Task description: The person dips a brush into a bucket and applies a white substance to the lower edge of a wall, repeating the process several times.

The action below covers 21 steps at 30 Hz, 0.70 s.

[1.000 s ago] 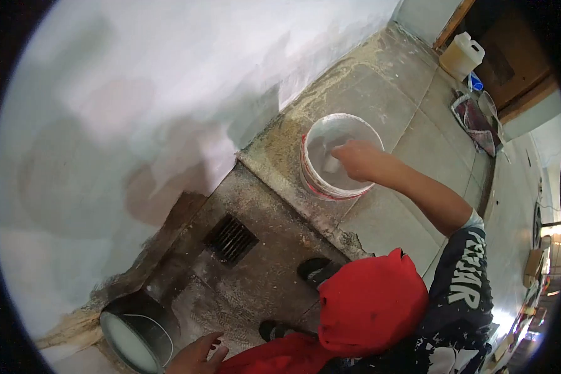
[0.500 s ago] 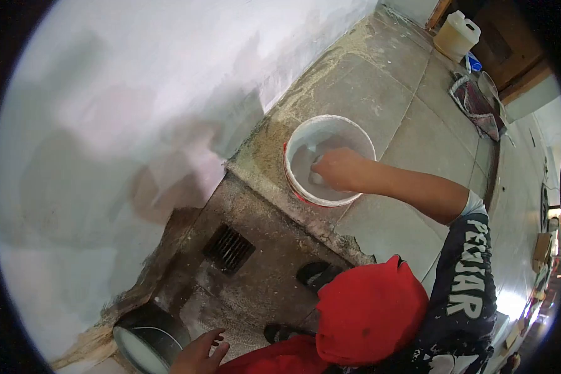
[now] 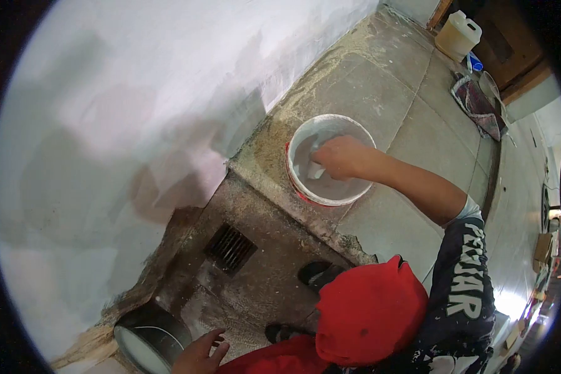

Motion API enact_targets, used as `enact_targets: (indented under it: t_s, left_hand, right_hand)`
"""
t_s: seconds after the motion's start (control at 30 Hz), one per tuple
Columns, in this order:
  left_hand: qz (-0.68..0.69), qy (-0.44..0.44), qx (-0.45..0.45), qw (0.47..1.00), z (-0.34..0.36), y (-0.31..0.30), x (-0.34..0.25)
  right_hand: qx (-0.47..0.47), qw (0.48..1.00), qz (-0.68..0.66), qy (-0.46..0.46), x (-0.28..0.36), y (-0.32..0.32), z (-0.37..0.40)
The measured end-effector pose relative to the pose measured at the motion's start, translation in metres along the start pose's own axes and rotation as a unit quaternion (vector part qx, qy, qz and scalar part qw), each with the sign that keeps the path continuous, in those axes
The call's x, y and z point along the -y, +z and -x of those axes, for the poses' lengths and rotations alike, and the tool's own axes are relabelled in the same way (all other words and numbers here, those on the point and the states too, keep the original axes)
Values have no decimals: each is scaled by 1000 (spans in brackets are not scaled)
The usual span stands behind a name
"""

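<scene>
My right hand [image 3: 338, 156] reaches down inside a white bucket [image 3: 298, 184] with red on its outside. Its fingers are closed round a small white object [image 3: 316, 169], whose kind I cannot make out. Greyish-white liquid [image 3: 340, 187] lies in the bucket below the hand. My left hand [image 3: 201, 354] is low in the view, its fingers apart and nothing in them. Beside it a dark bucket [image 3: 168, 333] stands tilted in the view, with a thin wire handle and something pale inside.
A square floor drain [image 3: 230, 249] lies in the lower, wet floor. The white wall [image 3: 106, 156] rises on the left. Past the bucket, on the tiled ledge [image 3: 380, 93], are a crumpled cloth [image 3: 477, 106] and a yellowish jerrycan [image 3: 458, 38]. My sandalled foot [image 3: 315, 273] is by the step.
My right hand has shifted slightly up within the bucket, and more of the white object shows below its fingers. The left hand has hardly moved.
</scene>
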<state>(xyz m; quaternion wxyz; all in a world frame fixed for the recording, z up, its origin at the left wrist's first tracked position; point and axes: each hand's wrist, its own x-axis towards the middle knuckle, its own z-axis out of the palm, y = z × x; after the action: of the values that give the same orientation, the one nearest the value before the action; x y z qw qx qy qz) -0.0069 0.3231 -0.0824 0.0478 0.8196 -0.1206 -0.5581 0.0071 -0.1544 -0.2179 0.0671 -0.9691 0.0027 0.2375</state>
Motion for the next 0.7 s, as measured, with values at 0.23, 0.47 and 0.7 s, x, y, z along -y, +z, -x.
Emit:
enact_targets:
  t_s: [0.23, 0.47, 0.7]
  left_hand:
    - [1, -16, 0, 1000, 6, -2, -4]
    - [-20, -22, 7, 1000, 5, -5, -1]
    - [15, -9, 18, 1000, -1, -4, 0]
  right_hand:
    - [31, 998, -17, 47, -3, -19, 13]
    - [-55, 985, -158, 44, -37, -70, 80]
    - [-12, 891, -442, 100, -72, -70, 122]
